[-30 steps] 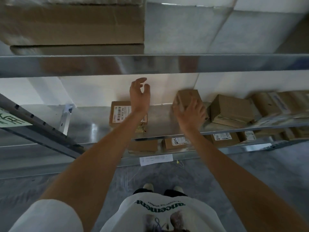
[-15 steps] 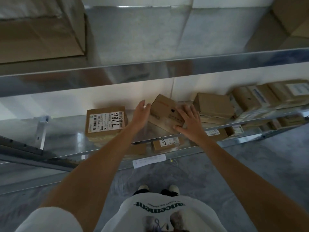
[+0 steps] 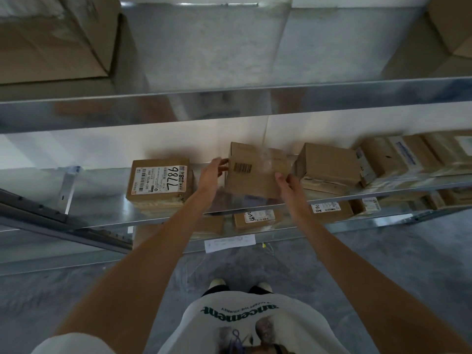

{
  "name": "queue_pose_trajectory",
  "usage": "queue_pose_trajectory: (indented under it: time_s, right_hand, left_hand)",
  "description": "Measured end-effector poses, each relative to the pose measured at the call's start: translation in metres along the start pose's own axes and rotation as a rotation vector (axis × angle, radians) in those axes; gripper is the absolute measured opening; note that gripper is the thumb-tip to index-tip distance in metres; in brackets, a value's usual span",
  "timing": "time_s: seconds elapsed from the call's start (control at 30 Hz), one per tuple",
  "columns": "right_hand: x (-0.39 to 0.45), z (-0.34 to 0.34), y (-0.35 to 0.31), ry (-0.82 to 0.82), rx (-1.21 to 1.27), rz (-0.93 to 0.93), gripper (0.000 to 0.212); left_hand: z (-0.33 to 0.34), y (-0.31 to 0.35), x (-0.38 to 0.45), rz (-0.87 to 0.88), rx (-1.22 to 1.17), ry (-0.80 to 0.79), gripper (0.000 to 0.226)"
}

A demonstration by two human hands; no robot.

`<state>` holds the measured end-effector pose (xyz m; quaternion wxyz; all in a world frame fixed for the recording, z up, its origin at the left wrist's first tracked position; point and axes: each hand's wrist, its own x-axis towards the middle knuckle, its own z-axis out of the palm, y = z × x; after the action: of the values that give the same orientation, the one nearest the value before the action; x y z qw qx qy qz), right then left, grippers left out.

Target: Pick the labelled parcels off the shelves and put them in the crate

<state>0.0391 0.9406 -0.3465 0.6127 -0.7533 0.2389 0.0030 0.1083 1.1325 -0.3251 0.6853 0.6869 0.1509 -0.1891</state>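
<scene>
Up at the middle shelf (image 3: 102, 200), both hands hold one small brown box (image 3: 255, 175) between them. The left hand (image 3: 212, 172) has its fingers curled round the box's left edge, palm against the side. The right hand (image 3: 287, 182) grips the near right corner, thumb on the top face and the other fingers hidden behind the box. The box is tilted, its far end raised; a printed barcode shows on its upper face, and whether its near edge touches the shelf cannot be told.

Just to the left, a flatter parcel (image 3: 159, 185) lies on the same shelf, its white label marked 7786 in black pen, apart from the left hand. To the right sits another plain box (image 3: 329, 162), close beside the held one, and beyond it a blurred row of more parcels (image 3: 398, 157) runs to the right edge.

On the lower shelf (image 3: 293, 229), seen past the forearms, lie more small labelled parcels (image 3: 258, 218). A large carton (image 3: 51, 39) stands on the top shelf at the left. No crate shows in this view.
</scene>
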Motion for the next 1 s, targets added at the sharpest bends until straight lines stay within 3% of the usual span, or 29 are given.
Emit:
queue_pose_trajectory:
  time_s: [0.1,0.33,0.43,0.5,0.67,0.8,0.87,1.0]
  right_hand:
    - [0.004,0.000,-0.019,0.018,0.119,-0.016,0.034]
    - [0.016,0.013,-0.037,-0.021,0.181,0.043,0.020]
    - [0.015,0.013,-0.038,-0.034,0.142,0.070,0.041]
    - [0.014,0.013,-0.040,-0.040,0.125,0.073,0.053]
    - [0.013,0.012,-0.042,-0.037,0.111,0.089,0.061]
    - [0.009,0.011,-0.050,-0.050,0.131,0.040,0.048]
    - [0.011,0.008,-0.058,-0.105,0.171,-0.034,0.044]
    - [0.016,0.008,-0.076,-0.074,0.225,-0.028,0.073]
  left_hand:
    - [-0.005,0.004,-0.005,-0.007,-0.121,0.033,0.036]
    - [-0.005,0.002,-0.010,-0.038,-0.102,0.119,0.028]
    - [-0.005,0.007,-0.016,-0.012,-0.092,0.171,0.033]
    - [-0.007,0.009,-0.017,-0.020,-0.123,0.147,0.035]
    - [-0.006,0.010,-0.020,-0.023,-0.149,0.092,0.037]
    - [-0.006,0.010,-0.027,-0.148,-0.117,-0.029,0.068]
    - [-0.007,0.006,-0.029,-0.244,-0.111,-0.108,0.070]
    - [-0.008,-0.002,-0.028,-0.370,-0.132,-0.219,0.056]
